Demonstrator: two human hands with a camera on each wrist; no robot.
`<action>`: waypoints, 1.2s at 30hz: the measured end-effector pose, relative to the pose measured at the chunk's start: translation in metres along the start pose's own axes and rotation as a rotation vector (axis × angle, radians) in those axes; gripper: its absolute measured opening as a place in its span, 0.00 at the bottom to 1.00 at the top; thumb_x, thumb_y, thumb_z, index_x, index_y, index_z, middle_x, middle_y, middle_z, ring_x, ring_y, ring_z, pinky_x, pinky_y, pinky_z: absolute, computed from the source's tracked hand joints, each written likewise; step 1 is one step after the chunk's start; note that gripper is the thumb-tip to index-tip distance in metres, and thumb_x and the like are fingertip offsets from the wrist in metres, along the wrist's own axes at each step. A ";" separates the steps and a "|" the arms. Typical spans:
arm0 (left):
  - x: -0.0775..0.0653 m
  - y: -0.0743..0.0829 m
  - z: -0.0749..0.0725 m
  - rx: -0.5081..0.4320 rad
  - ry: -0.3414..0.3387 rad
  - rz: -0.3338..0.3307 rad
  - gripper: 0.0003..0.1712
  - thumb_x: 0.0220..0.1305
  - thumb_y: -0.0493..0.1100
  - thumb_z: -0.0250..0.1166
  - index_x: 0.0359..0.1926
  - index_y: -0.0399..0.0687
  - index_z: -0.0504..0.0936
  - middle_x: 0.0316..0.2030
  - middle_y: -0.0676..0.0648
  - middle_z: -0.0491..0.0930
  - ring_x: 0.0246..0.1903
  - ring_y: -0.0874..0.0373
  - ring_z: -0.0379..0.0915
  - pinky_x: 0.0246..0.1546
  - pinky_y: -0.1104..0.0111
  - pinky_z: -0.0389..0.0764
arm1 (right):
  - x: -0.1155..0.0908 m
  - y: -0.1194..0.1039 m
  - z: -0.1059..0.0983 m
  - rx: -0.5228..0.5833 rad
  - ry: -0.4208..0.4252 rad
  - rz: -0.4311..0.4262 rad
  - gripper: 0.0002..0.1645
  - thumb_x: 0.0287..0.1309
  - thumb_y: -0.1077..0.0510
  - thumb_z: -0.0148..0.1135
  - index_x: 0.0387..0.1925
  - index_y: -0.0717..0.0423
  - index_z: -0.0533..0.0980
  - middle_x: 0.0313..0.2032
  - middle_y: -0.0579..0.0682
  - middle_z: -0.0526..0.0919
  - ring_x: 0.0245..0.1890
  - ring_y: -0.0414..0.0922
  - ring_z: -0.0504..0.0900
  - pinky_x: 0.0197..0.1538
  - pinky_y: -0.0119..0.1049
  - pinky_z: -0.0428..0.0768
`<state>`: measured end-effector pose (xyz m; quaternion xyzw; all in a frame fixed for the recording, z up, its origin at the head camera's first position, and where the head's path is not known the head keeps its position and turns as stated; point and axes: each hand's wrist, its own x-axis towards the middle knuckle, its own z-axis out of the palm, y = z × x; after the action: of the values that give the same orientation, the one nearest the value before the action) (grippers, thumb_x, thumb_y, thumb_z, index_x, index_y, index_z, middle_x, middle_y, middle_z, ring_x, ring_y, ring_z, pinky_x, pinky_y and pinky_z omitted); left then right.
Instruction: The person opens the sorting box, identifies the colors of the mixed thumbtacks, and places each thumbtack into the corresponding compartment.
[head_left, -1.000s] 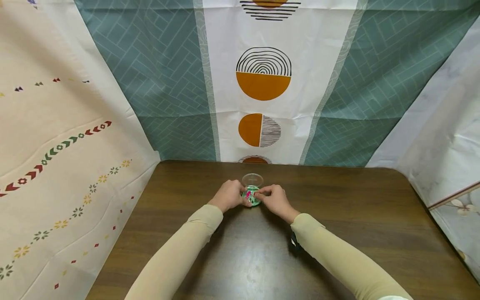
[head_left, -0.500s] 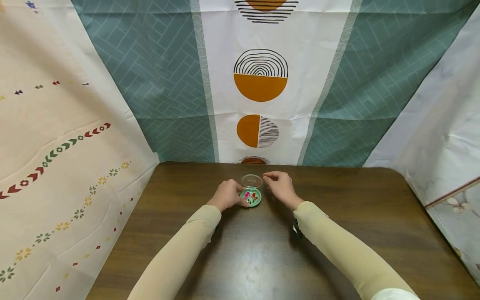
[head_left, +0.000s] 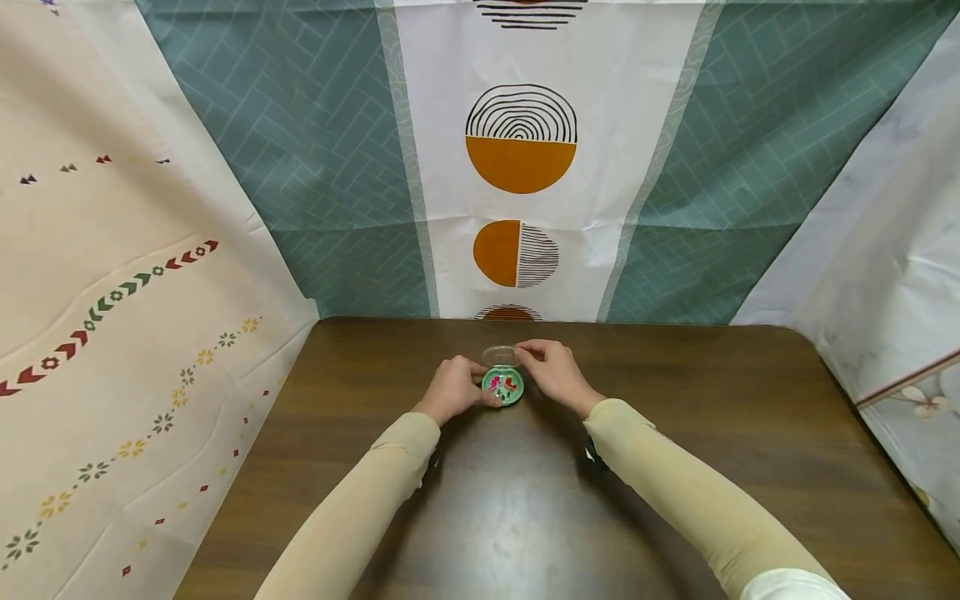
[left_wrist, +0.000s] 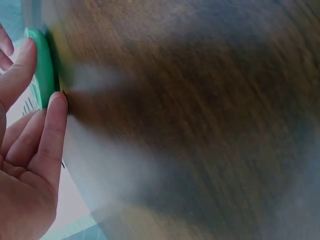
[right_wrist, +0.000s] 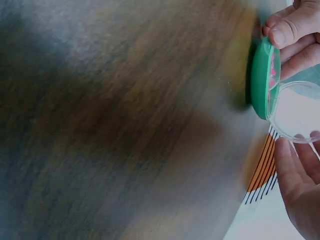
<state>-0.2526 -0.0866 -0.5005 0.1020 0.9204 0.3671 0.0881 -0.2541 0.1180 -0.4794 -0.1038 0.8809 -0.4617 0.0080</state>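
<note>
A small round green box (head_left: 503,387) with red and pink bits inside lies on the dark wooden table (head_left: 675,433). Its clear hinged lid (head_left: 500,357) stands partly raised behind it. My left hand (head_left: 459,385) grips the box's left side, fingers curled round the green rim (left_wrist: 42,67). My right hand (head_left: 534,357) pinches the lid's right edge. In the right wrist view the green box (right_wrist: 261,80) stands edge-on, with the clear lid (right_wrist: 297,112) swung out from it and my right fingertips (right_wrist: 300,170) on the lid.
Patterned cloths hang close around the table: cream (head_left: 112,333) on the left, teal and white with orange circles (head_left: 521,167) at the back, pale floral (head_left: 900,292) on the right. Bare tabletop lies on both sides of the hands and in front.
My right hand left the inside of the box, lifted to the right, then took hold of the clear lid. The lid now leans lower over the box. The left hand stayed put.
</note>
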 end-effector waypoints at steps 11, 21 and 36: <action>-0.005 -0.007 -0.003 -0.084 -0.040 -0.048 0.47 0.28 0.55 0.81 0.55 0.41 0.78 0.46 0.46 0.84 0.46 0.60 0.80 0.47 0.65 0.79 | -0.008 0.004 0.009 -0.043 -0.100 -0.054 0.13 0.61 0.48 0.59 0.41 0.50 0.83 0.38 0.40 0.85 0.42 0.38 0.82 0.47 0.39 0.80; -0.011 -0.002 -0.003 -0.078 -0.090 -0.070 0.48 0.25 0.52 0.83 0.55 0.42 0.79 0.46 0.47 0.84 0.48 0.60 0.79 0.50 0.64 0.78 | -0.021 0.010 0.017 -0.354 -0.159 -0.236 0.13 0.56 0.53 0.64 0.43 0.50 0.83 0.46 0.47 0.83 0.50 0.43 0.80 0.52 0.40 0.78; -0.007 0.011 -0.008 -0.048 -0.146 -0.073 0.47 0.31 0.52 0.81 0.56 0.38 0.77 0.48 0.44 0.83 0.48 0.57 0.79 0.45 0.66 0.80 | -0.018 -0.013 0.012 -0.457 -0.214 -0.148 0.13 0.52 0.54 0.67 0.40 0.56 0.84 0.41 0.50 0.83 0.45 0.46 0.80 0.49 0.41 0.78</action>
<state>-0.2462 -0.0866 -0.4865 0.0925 0.9055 0.3774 0.1707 -0.2330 0.1041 -0.4771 -0.2151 0.9465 -0.2367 0.0436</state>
